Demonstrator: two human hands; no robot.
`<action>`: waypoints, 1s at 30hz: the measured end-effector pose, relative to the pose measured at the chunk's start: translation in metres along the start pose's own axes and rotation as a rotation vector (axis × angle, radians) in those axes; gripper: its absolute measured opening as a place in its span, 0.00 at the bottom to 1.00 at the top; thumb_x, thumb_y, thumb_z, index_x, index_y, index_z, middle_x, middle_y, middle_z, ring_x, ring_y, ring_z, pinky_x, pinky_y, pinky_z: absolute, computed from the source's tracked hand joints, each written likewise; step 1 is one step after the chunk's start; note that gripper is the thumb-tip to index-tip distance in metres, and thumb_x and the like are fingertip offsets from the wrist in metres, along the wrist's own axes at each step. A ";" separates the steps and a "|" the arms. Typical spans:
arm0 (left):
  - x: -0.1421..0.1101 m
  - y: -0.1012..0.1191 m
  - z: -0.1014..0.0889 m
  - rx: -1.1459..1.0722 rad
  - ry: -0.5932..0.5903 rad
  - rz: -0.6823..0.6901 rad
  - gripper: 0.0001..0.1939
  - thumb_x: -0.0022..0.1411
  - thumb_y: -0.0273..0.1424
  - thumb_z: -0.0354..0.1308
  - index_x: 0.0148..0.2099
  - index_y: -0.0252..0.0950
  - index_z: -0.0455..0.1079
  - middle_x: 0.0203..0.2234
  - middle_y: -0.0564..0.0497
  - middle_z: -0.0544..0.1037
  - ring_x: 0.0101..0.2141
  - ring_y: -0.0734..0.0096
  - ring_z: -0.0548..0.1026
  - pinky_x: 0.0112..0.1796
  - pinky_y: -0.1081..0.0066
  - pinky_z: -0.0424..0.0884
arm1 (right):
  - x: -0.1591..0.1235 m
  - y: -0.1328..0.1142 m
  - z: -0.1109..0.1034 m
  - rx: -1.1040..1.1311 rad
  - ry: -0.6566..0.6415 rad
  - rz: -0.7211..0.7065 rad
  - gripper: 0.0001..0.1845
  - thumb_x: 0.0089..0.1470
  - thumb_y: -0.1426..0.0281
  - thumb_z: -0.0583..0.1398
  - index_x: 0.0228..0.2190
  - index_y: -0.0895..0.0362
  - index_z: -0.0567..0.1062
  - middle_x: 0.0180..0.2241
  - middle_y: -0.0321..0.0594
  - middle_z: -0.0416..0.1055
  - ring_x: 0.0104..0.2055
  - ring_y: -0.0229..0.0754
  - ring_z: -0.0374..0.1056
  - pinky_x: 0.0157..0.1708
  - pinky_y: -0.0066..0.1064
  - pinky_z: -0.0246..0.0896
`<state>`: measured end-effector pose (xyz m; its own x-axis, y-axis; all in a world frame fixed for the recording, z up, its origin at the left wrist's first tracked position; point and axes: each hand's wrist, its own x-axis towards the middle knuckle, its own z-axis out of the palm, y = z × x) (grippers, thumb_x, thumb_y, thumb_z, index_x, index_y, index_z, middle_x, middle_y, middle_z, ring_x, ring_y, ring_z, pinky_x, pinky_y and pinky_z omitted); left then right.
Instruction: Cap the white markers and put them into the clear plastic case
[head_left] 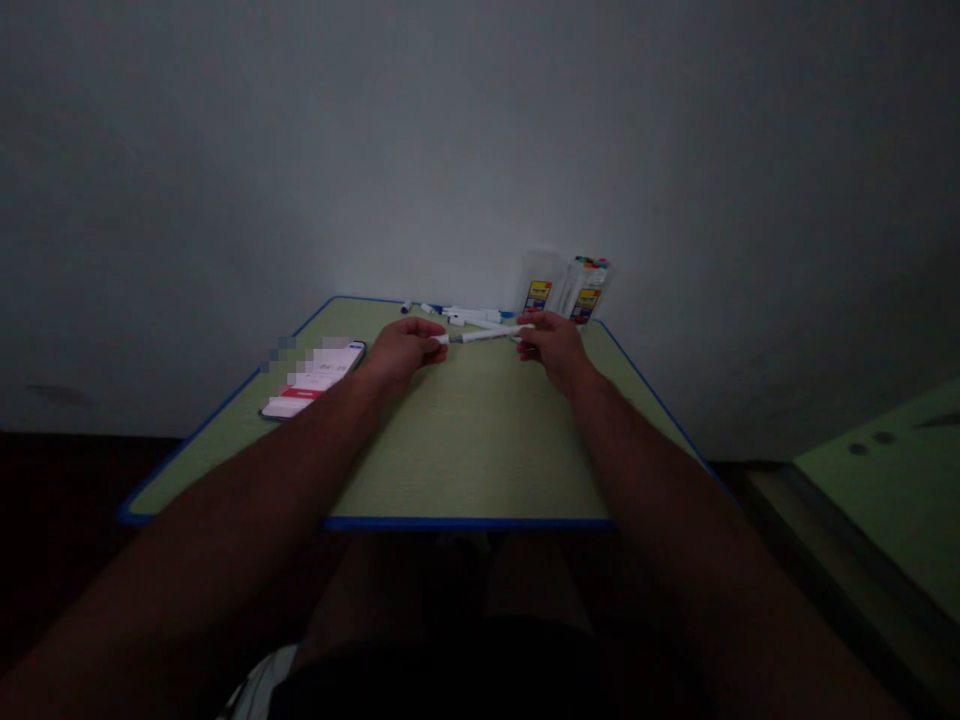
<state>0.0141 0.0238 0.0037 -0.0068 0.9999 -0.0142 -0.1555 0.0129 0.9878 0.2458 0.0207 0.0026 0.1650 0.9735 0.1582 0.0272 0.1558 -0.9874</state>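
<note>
A white marker (pixel 486 335) is stretched level between my two hands above the far part of the table. My left hand (pixel 401 350) is closed in a pinch on the white cap (pixel 442 340) at its left end. A grey collar (pixel 456 339) shows between cap and barrel; whether the cap is seated on it I cannot tell. On the other end, the fingers of my right hand (pixel 556 348) grip the barrel. Just behind lie several loose white markers (pixel 472 314), some with blue ends, partly overlapping. A small dark-ended cap (pixel 406 307) rests to their left.
Against the wall stand a clear plastic case (pixel 538 272) with a yellow label and a second case (pixel 587 290) filled with colourful-tipped markers. A lit phone (pixel 315 382) lies left of my left forearm. Blue edging (pixel 472 523) borders the light green tabletop (pixel 480 450).
</note>
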 end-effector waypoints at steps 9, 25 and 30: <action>-0.001 0.000 0.000 0.008 0.000 0.004 0.11 0.53 0.11 0.58 0.31 0.31 0.72 0.25 0.48 0.75 0.25 0.72 0.75 0.33 0.69 0.76 | 0.000 0.001 0.000 -0.003 -0.008 -0.019 0.09 0.45 0.76 0.65 0.33 0.56 0.74 0.23 0.30 0.70 0.21 0.33 0.67 0.21 0.25 0.65; -0.002 -0.002 0.001 0.044 -0.014 0.024 0.10 0.53 0.12 0.60 0.31 0.32 0.73 0.24 0.49 0.76 0.27 0.72 0.76 0.37 0.67 0.76 | -0.001 0.000 0.000 0.012 -0.002 -0.018 0.10 0.44 0.75 0.66 0.33 0.56 0.74 0.23 0.30 0.69 0.21 0.33 0.66 0.22 0.26 0.65; -0.004 -0.002 0.002 0.049 -0.016 0.018 0.10 0.52 0.12 0.61 0.31 0.31 0.73 0.24 0.49 0.76 0.26 0.72 0.76 0.36 0.68 0.76 | -0.002 -0.001 0.000 0.009 -0.014 -0.020 0.11 0.44 0.74 0.66 0.33 0.56 0.74 0.23 0.30 0.69 0.21 0.33 0.66 0.22 0.26 0.65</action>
<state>0.0164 0.0201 0.0022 0.0068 1.0000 0.0060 -0.1069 -0.0052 0.9943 0.2455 0.0189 0.0033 0.1508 0.9725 0.1777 0.0217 0.1764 -0.9841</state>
